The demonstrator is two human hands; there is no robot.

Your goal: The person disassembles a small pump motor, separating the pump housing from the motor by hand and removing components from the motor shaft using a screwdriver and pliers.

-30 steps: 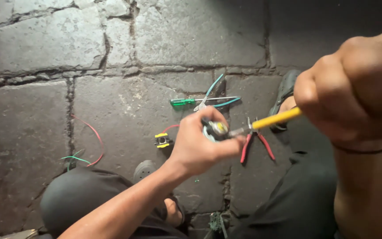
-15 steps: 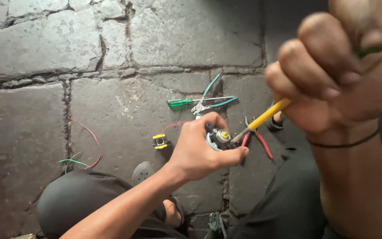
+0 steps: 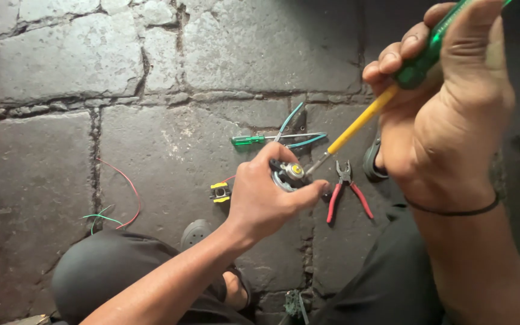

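So the left hand has its fingers wrapped around a small round metal part with a brass-looking centre, holding it up just above the stone floor. The right hand is up close to the camera, fingers clamped on the green handle of a screwdriver with a yellow shaft, and the tip sits right on the part's centre. Lying on the floor just past the left hand are a second green-handled screwdriver and some teal wire. Red-handled pliers lie just right of the part, jaws pointing away. A little yellow and black clip thing sits just left of the hand, and further left there's a loose red wire and a green wire. Dark trouser knees fill the bottom edge.
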